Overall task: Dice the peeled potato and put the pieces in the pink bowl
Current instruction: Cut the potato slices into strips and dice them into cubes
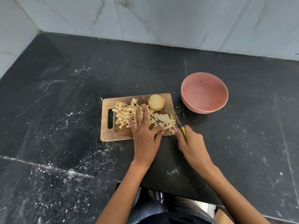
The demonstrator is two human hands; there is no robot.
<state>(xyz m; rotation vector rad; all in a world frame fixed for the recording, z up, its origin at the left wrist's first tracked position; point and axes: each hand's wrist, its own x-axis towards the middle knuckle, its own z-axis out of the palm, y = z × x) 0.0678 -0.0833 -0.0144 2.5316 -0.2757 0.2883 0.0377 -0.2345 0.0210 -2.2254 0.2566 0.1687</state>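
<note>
A wooden cutting board point(113, 135) lies on the black counter. Several diced potato pieces point(123, 114) are spread over it, with a freshly cut group point(166, 121) at its right side. A stack of round potato slices point(156, 102) sits at the board's far right corner. My left hand point(144, 133) lies flat with straight fingers on the diced pieces. My right hand point(191, 143) grips a yellow-handled knife point(178, 122) whose blade runs along the board's right edge. The pink bowl point(204, 92) stands to the right of the board with nothing visible inside.
The black counter point(64, 102) is dusted with white specks. A marble-tiled wall point(161, 18) rises behind it and at the left. The counter's front edge runs just before my body, with my lap showing below.
</note>
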